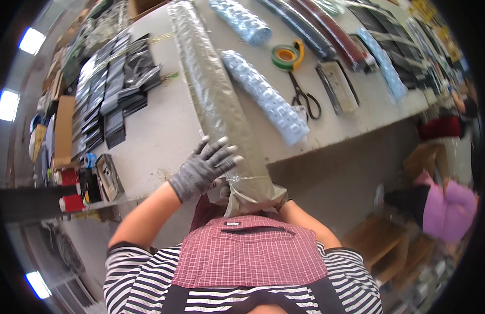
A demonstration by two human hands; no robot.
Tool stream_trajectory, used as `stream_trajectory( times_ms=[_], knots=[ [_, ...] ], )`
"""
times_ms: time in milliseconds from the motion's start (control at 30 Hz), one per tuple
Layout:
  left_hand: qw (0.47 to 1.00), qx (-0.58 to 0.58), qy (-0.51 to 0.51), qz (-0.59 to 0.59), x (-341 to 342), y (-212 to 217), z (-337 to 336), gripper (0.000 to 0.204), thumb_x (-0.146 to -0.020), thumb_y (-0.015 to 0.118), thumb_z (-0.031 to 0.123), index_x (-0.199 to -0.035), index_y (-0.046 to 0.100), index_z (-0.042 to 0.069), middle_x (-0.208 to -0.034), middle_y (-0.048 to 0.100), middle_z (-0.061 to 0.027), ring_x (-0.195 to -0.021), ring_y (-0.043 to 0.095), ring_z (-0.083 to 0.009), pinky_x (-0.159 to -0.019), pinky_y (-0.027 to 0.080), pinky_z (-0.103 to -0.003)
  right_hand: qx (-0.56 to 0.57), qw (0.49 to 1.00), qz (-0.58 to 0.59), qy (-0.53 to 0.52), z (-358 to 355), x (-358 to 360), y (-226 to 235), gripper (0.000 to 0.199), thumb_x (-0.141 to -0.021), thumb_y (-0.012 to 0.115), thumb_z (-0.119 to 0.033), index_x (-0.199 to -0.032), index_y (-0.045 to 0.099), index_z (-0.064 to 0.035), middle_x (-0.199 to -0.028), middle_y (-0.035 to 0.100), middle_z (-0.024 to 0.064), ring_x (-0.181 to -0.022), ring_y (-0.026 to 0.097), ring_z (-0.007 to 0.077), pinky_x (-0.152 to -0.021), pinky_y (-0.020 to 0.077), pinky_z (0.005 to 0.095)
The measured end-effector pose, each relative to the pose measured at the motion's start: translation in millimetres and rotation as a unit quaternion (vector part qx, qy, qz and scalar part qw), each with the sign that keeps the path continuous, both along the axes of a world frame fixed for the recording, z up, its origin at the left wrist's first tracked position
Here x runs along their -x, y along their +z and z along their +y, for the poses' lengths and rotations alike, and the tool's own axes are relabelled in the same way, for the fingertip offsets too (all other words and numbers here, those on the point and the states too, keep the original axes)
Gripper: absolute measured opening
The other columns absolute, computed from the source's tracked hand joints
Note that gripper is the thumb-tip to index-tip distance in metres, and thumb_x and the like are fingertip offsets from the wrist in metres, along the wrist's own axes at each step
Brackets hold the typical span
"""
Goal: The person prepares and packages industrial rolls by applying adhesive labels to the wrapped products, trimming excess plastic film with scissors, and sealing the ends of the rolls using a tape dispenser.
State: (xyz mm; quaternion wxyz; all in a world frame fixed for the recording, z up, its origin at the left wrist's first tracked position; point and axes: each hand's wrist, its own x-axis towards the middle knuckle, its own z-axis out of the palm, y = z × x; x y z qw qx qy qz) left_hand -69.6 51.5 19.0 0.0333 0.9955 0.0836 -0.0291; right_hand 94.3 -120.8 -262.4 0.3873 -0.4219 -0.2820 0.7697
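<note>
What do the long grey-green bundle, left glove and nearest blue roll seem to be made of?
Long bundle: plastic or coated fabric, judging by its glossy, creased surface. Left glove: apparently knitted fabric, matte mottled grey. Nearest blue roll: likely plastic film, shiny, with raised cells.

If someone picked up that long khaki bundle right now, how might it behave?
The khaki bundle is probably fairly stiff lengthwise, since it lies nearly straight. Its creased near end looks apt to flop. Its shiny covering may feel slippery.

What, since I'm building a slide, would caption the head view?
Gloved left hand at a long olive package; scissors and tape lie on the table.
</note>
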Motion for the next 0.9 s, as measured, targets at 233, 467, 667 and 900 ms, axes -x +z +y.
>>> stream_trajectory(
  times_ms=[233,467,667,900],
  knots=[
    [0.965,0.011,-0.243,-0.095,-52,-98,42,0.073,-0.074,0.062,0.037,-0.141,0.044,0.015,-0.143,0.043,-0.0165,-0.136,0.036,-0.0368,-0.112,0.018,-0.060,0.015,0.947,-0.102,-0.305,-26,-3,24,0.043,-0.094,0.056,-0.033,-0.126,0.053,-0.0044,-0.113,0.063,0.0148,-0.106,0.061,0.0276,-0.098,0.0463,0.0370],
    [0.970,-0.023,-0.241,-0.022,-116,-75,-43,0.084,-0.072,0.069,0.036,-0.143,0.036,0.005,-0.141,0.042,-0.0188,-0.135,0.037,-0.0360,-0.113,0.024,-0.050,0.066,0.855,0.013,-0.514,-123,88,47,0.043,-0.097,0.054,-0.035,-0.127,0.053,-0.0039,-0.108,0.066,0.0130,-0.102,0.063,0.0244,-0.097,0.0474,0.0352],
    [0.980,-0.027,-0.193,-0.045,-113,-92,-51,0.075,-0.078,0.063,0.029,-0.144,0.035,0.006,-0.143,0.042,-0.0170,-0.135,0.036,-0.0340,-0.114,0.022,-0.051,-0.042,0.801,0.134,-0.581,-116,126,295,0.058,-0.094,0.051,-0.050,-0.119,0.055,0.0016,-0.102,0.066,0.0127,-0.097,0.064,0.0252,-0.086,0.0526,0.0394],
    [0.944,-0.035,-0.266,-0.194,-84,-121,-55,0.065,-0.080,0.055,0.029,-0.140,0.042,0.006,-0.138,0.047,-0.0175,-0.130,0.042,-0.0356,-0.111,0.026,-0.053,-0.135,0.730,0.045,-0.668,-97,-110,199,0.080,-0.089,0.030,-0.076,-0.117,0.056,-0.0053,-0.108,0.064,0.0121,-0.100,0.062,0.0270,-0.089,0.0511,0.0435]
  ],
)
